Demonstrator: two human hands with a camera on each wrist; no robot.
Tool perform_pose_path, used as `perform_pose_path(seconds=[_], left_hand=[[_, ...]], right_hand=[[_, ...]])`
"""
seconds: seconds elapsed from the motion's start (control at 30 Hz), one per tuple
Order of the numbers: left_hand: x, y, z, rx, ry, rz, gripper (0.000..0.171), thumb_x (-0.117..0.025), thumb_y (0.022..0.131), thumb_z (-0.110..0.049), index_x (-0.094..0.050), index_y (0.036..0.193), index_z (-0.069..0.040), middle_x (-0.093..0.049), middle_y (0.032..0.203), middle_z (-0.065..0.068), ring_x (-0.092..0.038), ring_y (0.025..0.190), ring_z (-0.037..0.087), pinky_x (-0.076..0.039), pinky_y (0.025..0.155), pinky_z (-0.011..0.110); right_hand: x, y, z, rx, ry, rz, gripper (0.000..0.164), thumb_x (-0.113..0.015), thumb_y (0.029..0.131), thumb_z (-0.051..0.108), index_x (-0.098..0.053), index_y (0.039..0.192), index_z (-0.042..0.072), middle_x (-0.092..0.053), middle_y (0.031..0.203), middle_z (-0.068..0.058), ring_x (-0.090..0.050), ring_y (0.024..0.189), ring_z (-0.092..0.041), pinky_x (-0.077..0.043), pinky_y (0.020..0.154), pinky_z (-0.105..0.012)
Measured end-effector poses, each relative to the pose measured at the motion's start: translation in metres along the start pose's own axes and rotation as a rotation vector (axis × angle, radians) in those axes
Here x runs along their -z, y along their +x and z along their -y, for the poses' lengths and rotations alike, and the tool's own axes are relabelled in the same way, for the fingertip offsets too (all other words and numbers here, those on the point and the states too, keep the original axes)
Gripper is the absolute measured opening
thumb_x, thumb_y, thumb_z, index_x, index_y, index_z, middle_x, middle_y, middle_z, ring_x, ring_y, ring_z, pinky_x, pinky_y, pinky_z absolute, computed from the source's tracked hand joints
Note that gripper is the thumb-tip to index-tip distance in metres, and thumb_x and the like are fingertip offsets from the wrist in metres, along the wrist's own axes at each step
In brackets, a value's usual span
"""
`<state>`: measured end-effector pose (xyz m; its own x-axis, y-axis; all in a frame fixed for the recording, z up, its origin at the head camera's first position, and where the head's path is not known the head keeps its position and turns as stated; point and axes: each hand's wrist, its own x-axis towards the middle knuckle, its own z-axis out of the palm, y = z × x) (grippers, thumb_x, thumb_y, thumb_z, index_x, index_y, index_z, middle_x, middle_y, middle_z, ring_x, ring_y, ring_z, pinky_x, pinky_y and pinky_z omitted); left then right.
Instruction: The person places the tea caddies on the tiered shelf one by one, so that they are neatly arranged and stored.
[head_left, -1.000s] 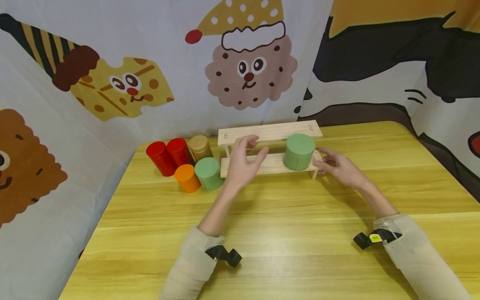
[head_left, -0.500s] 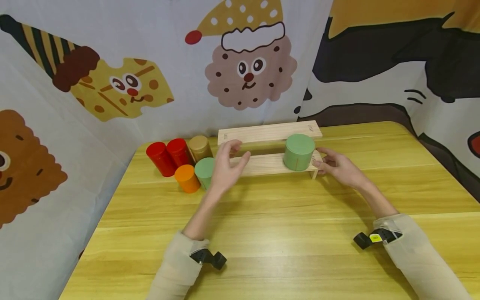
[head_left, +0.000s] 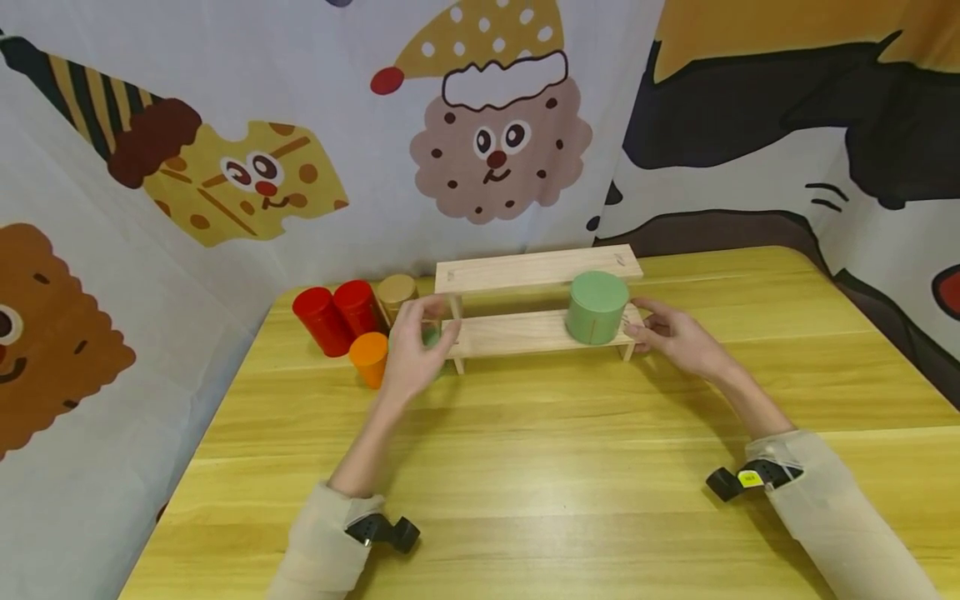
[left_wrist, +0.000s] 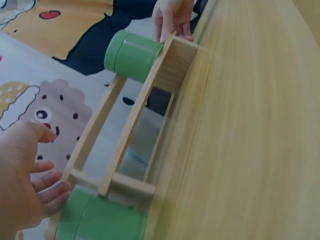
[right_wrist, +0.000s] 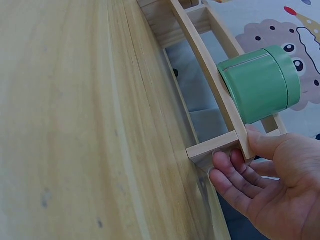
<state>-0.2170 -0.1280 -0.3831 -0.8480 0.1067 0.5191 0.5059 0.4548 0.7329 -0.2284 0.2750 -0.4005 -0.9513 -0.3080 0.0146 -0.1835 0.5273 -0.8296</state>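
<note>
A two-tier wooden shelf rack (head_left: 517,333) stands at the back of the table, one green canister (head_left: 597,308) on the right part of its lower board. My right hand (head_left: 684,340) grips that board's right end, thumb on top and fingers curled beneath, as the right wrist view shows. My left hand (head_left: 411,350) is over a second green canister (left_wrist: 102,219) beside the rack's left end. Its fingers are spread and loosely bent, holding nothing. In the head view this hand hides most of that canister.
Left of the rack are two red canisters (head_left: 322,322), a gold canister (head_left: 397,292) and an orange canister (head_left: 369,358), grouped closely. A printed cartoon cloth (head_left: 360,225) hangs behind the wooden table (head_left: 570,467).
My left hand has moved left from in front of the rack to the second green canister. My right hand keeps its grip on the board's end.
</note>
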Motion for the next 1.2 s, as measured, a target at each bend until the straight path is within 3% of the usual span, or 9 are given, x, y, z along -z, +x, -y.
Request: perform_pose_path(seconds=[0.33,0.67,1.0,1.2], left_hand=[[0.026,-0.009,0.016,0.002,0.035,-0.059,0.034,-0.071,0.092,-0.011,-0.062,0.122,0.003,-0.057,0.112,0.021,-0.054,0.104,0.034,-0.050,0.094,0.048],[0.050,-0.018,0.027,0.026,0.141,-0.089,0.038,-0.071,0.091,-0.011,-0.061,0.123,0.007,-0.059,0.113,0.022,-0.054,0.106,0.035,-0.045,0.094,0.048],[0.067,-0.029,0.039,0.108,0.192,-0.092,0.041,-0.075,0.087,-0.009,-0.062,0.123,0.006,-0.056,0.119,0.022,-0.052,0.111,0.038,-0.040,0.098,0.046],[0.076,-0.034,0.045,0.169,0.234,-0.044,0.051,-0.075,0.085,-0.007,-0.058,0.131,0.007,-0.051,0.125,0.025,-0.048,0.115,0.039,-0.038,0.100,0.049]], right_hand=[[0.000,0.000,0.000,-0.006,-0.016,-0.002,0.068,-0.057,0.105,0.025,-0.024,0.155,-0.008,-0.062,0.112,-0.026,-0.069,0.092,-0.033,-0.057,0.083,-0.038],[-0.001,0.000,0.001,-0.010,-0.011,0.002,0.069,-0.056,0.105,0.026,-0.023,0.156,-0.008,-0.062,0.114,-0.026,-0.069,0.094,-0.034,-0.057,0.085,-0.038],[-0.001,0.000,0.000,-0.012,-0.011,0.002,0.069,-0.056,0.105,0.025,-0.023,0.155,-0.008,-0.062,0.113,-0.026,-0.069,0.093,-0.033,-0.057,0.086,-0.039],[-0.001,0.000,0.001,-0.011,-0.014,0.003,0.069,-0.056,0.106,0.026,-0.023,0.156,-0.008,-0.061,0.114,-0.026,-0.069,0.093,-0.032,-0.057,0.085,-0.037]])
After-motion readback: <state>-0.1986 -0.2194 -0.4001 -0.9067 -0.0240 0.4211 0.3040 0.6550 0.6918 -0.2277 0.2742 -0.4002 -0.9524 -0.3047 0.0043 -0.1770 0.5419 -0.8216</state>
